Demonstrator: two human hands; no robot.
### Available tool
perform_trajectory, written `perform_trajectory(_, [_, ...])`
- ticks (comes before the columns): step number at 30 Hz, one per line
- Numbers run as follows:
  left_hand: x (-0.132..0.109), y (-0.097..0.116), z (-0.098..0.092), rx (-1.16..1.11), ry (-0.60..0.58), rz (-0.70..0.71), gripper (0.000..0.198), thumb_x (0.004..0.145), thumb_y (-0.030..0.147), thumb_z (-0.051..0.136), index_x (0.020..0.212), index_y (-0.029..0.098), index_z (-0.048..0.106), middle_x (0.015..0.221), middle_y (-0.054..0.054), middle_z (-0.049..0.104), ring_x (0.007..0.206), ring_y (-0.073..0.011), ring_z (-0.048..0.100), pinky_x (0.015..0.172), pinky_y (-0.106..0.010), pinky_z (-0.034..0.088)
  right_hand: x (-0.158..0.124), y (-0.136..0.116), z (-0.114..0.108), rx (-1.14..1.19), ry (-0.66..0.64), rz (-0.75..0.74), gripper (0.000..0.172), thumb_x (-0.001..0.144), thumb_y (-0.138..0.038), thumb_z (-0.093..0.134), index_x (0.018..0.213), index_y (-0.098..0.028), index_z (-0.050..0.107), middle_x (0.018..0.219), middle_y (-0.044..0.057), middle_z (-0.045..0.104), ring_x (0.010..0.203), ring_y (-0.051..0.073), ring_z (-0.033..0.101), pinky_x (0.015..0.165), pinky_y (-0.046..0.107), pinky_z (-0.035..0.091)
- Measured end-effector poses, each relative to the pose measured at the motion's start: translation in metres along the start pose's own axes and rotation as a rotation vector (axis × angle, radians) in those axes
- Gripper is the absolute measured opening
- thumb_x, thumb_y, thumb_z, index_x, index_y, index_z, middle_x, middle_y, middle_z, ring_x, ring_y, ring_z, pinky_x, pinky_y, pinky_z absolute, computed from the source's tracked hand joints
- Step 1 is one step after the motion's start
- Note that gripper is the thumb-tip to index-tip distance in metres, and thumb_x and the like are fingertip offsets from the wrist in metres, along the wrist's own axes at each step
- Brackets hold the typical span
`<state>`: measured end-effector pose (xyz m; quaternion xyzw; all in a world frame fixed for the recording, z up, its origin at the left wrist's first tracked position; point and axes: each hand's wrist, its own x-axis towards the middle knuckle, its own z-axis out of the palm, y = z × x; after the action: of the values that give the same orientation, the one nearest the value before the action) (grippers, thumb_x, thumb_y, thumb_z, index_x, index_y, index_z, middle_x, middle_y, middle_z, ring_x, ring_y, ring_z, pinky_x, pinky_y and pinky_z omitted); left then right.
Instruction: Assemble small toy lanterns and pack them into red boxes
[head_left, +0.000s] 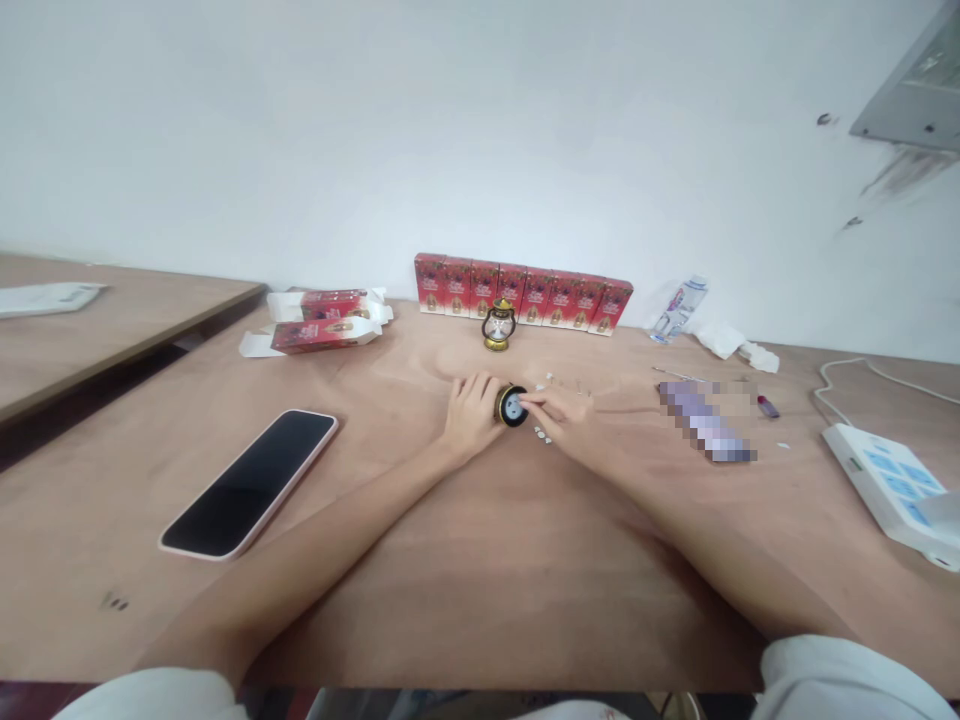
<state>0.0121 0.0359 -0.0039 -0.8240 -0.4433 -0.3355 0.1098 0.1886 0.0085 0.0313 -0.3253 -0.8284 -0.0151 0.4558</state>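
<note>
My left hand (472, 408) is wrapped round a small lantern (513, 407), tipped so that its round black-rimmed base faces me. The fingers of my right hand (561, 412) are pinched together at the pale centre of that base. Whatever is between those fingertips, if anything, is too small to make out. Beside the right hand lie several small round silvery pieces (543, 436), like button cells. A second lantern (499, 325), gold and black with a clear middle, stands upright behind my hands.
Behind stands a row of red boxes (525, 292) against the wall. Opened red cartons (322, 330) lie back left, a phone (251, 485) front left. On the right are a blurred purple object (701, 420), crumpled tissue (720, 340), a clear package (681, 308) and a white power strip (892, 490).
</note>
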Motion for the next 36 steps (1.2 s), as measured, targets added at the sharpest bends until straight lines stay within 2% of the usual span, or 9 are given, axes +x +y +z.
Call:
perform_trajectory(5, [0.0001, 0.0007, -0.0010, -0.031, 0.009, 0.008, 0.026, 0.081, 0.035, 0.054, 0.100, 0.017, 0.055, 0.097, -0.009, 0.062, 0.090, -0.0243, 0.055, 0.075, -0.036, 0.033, 0.0044, 0.0052, -0.0012, 0.040, 0.004, 0.063, 0.013, 0.086, -0.024, 0.057, 0.078, -0.021, 0.066, 0.076, 0.002, 0.071, 0.071, 0.015, 0.065, 0.070, 0.028, 0.052])
perform_trajectory(12, [0.0000, 0.0006, -0.0001, -0.021, 0.010, -0.006, 0.026, 0.082, 0.036, 0.053, 0.099, 0.016, 0.055, 0.096, -0.009, 0.062, 0.090, -0.0247, 0.055, 0.074, -0.036, 0.033, 0.0039, 0.0025, -0.0029, 0.026, -0.096, -0.001, 0.017, 0.091, -0.023, 0.049, 0.082, -0.020, 0.063, 0.080, 0.004, 0.068, 0.076, 0.014, 0.062, 0.071, 0.028, 0.050])
perform_trajectory(24, [-0.0003, 0.0002, 0.0010, -0.005, 0.042, 0.031, 0.026, 0.083, 0.036, 0.052, 0.098, 0.016, 0.055, 0.093, -0.009, 0.062, 0.088, -0.0243, 0.054, 0.074, -0.036, 0.033, 0.0017, 0.0012, 0.0031, 0.038, -0.063, -0.011, 0.016, 0.091, -0.022, 0.049, 0.080, -0.019, 0.061, 0.079, 0.005, 0.066, 0.075, 0.015, 0.062, 0.072, 0.028, 0.049])
perform_trajectory(36, [0.0000, -0.0006, 0.0005, -0.014, 0.046, 0.092, 0.025, 0.084, 0.037, 0.049, 0.095, 0.016, 0.056, 0.092, -0.011, 0.063, 0.086, -0.0251, 0.055, 0.074, -0.037, 0.036, 0.0006, 0.0006, 0.0061, 0.030, 0.014, 0.074, 0.012, 0.087, -0.022, 0.056, 0.076, -0.019, 0.060, 0.073, 0.002, 0.066, 0.069, 0.014, 0.060, 0.067, 0.027, 0.048])
